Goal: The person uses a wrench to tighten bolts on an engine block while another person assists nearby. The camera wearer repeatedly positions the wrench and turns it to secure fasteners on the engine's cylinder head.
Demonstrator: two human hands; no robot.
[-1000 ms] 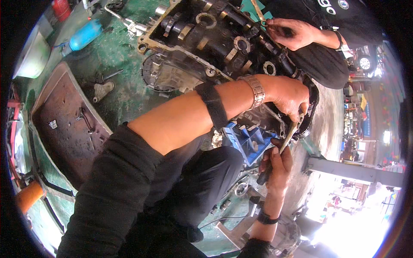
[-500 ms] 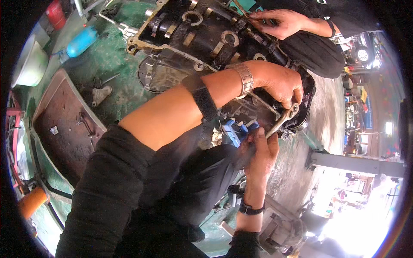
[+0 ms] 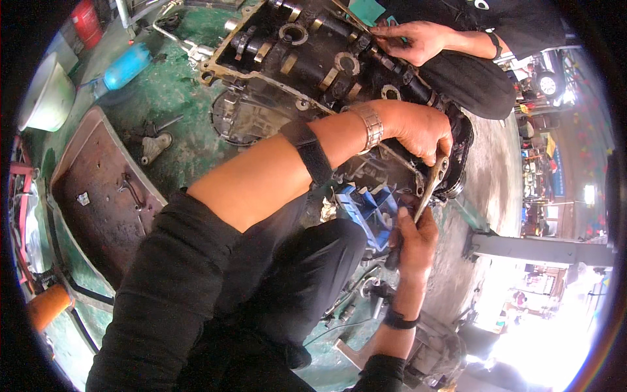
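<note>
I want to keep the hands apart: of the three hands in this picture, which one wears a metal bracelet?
The left hand, resting on the engine block; the right hand wears a dark band, the co-worker's hand no metal.

The left hand [image 3: 418,130] covers the spot where the top of the wrench [image 3: 431,188] meets the engine block [image 3: 313,59], so the fastener there is hidden. The left forearm hides the block's middle. The right hand [image 3: 415,242] conceals the wrench's lower end. The blue part [image 3: 369,209] is half covered and cannot be identified. The co-worker's hand [image 3: 411,39] is cut off above the sleeve by the rim.
</note>
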